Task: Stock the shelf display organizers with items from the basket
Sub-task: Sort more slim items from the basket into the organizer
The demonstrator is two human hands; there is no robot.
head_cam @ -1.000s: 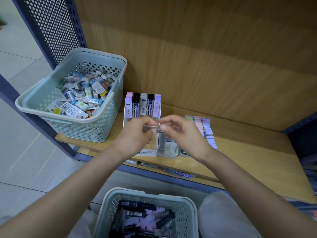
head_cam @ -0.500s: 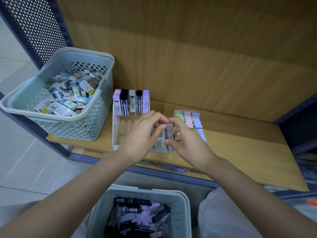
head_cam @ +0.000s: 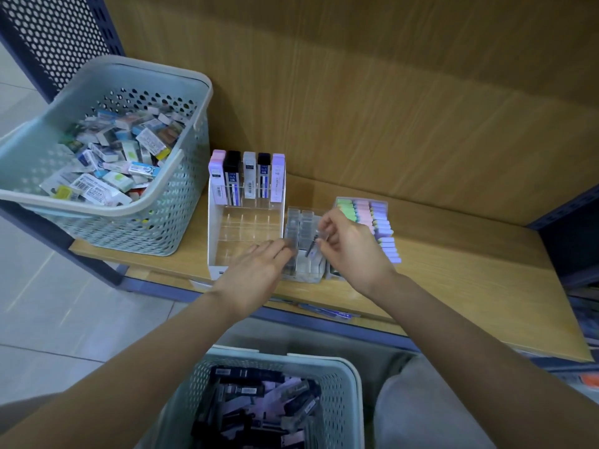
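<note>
A pale green basket (head_cam: 353, 377) at the bottom of view holds several dark and lilac lead cases (head_cam: 259, 403). On the wooden shelf (head_cam: 470, 286) stands a white tiered organizer (head_cam: 212, 241) with a back row of upright lead cases (head_cam: 248, 178). Right of it is a small clear organizer (head_cam: 303, 222). My right hand (head_cam: 351, 251) pinches a small dark lead case (head_cam: 312, 247) over the clear organizer's slots. My left hand (head_cam: 256, 273) lies with straight fingers against that organizer's left side, holding nothing.
A second pale basket (head_cam: 181, 166) full of small boxed erasers (head_cam: 107, 157) sits on the shelf's left end, beside a blue perforated upright (head_cam: 55, 34). A tray of pastel items (head_cam: 379, 222) stands right of my right hand. My knee (head_cam: 421, 409) is at bottom right.
My hands have come apart: the left let go of the case and dropped to the clear organizer's side, while the right brought the case down over its slots.
</note>
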